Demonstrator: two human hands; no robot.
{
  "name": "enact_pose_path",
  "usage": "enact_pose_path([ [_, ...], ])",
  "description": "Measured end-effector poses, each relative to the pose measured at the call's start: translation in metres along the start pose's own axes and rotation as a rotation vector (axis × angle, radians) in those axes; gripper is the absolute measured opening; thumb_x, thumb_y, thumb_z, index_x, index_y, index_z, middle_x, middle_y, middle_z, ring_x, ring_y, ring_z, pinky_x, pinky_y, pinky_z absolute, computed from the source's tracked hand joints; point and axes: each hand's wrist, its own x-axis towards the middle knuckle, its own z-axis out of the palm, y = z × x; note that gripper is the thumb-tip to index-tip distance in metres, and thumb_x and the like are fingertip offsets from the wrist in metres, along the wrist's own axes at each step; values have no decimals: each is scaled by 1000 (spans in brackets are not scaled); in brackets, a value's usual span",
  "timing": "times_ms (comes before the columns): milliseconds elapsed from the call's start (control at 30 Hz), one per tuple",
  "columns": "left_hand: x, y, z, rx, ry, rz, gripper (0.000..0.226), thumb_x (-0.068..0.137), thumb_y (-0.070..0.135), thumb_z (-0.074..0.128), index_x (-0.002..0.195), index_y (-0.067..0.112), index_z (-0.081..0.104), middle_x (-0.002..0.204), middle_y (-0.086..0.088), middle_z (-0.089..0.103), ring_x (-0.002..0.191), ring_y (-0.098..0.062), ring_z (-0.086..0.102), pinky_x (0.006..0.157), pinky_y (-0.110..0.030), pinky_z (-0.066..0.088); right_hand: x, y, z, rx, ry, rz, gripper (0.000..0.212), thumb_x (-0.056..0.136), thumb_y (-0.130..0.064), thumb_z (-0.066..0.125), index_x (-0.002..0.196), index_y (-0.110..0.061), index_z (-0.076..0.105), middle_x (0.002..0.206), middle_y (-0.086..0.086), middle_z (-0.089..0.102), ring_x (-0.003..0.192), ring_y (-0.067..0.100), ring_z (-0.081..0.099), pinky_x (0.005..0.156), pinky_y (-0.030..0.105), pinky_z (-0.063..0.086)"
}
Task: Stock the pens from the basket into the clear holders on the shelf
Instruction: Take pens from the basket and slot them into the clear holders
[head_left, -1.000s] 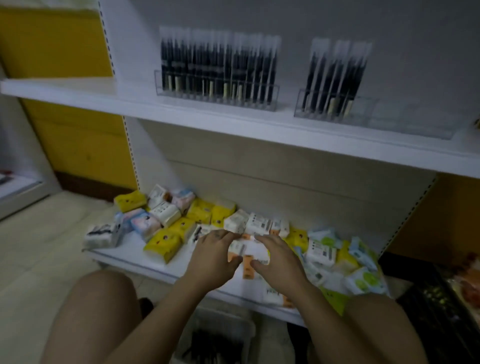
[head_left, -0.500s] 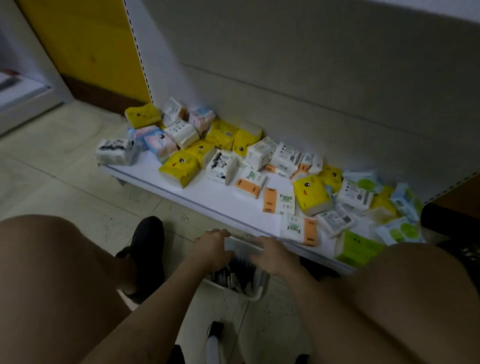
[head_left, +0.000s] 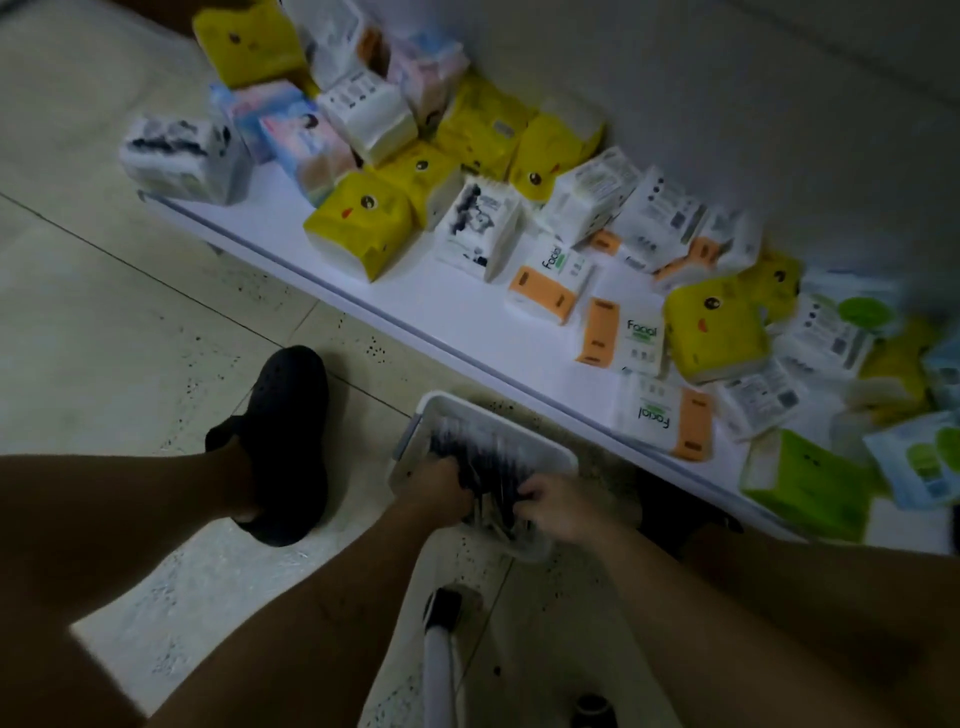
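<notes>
A white plastic basket (head_left: 434, 405) sits on the tiled floor between my knees, in front of the bottom shelf. It holds a heap of dark pens in clear wrappers (head_left: 480, 452), blurred by motion. My left hand (head_left: 434, 486) is down in the basket's near left part, fingers curled into the pens. My right hand (head_left: 553, 506) is beside it at the near right, fingers closed around some pens. How many pens each hand holds is unclear. The clear holders on the upper shelf are out of view.
The low white shelf (head_left: 452, 306) runs diagonally behind the basket, strewn with tissue packs (head_left: 358, 223) in yellow, white, orange and green. My black shoe (head_left: 283, 441) rests on the floor left of the basket. A white stool leg (head_left: 439, 665) stands below the basket.
My view has tipped down from the upper shelf to the floor. Both hands left the tissue packs on the low shelf, dropped to the basket and now dig into the pens.
</notes>
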Motion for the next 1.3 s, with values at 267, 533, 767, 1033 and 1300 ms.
enact_pose_path([
  [267,48,-25,11,-152,-3,-93,26,92,34,54,103,14,66,104,-9,67,98,-28,61,81,-34,50,55,-8,35,-25,-38,-19,30,95,-24,54,120,-12,64,121,7,64,101,20,60,81,26,48],
  [533,64,-30,30,-337,7,-102,22,95,21,50,100,5,66,99,-11,68,84,-22,58,66,-26,38,79,-10,56,-76,-109,11,34,93,-19,55,125,-8,58,126,13,57,99,20,50,87,28,40],
  [767,52,-23,29,-532,272,-190,12,83,19,68,76,10,65,66,3,58,62,-10,54,50,-14,32,82,-10,68,-50,-47,54,25,93,-23,54,69,-19,52,77,5,56,68,19,50,65,30,47],
  [1033,48,-30,20,-726,365,-179,34,75,22,60,108,23,53,97,0,64,92,-22,63,83,-45,55,63,-13,58,98,227,112,36,90,-5,56,57,-18,59,71,7,63,74,23,63,64,30,49],
  [1300,-1,-16,17,-800,211,-136,41,95,43,53,93,3,62,83,-14,65,90,-34,65,78,-39,54,14,-26,35,159,264,42,37,93,-7,53,129,-16,50,119,8,60,109,26,56,91,29,45],
])
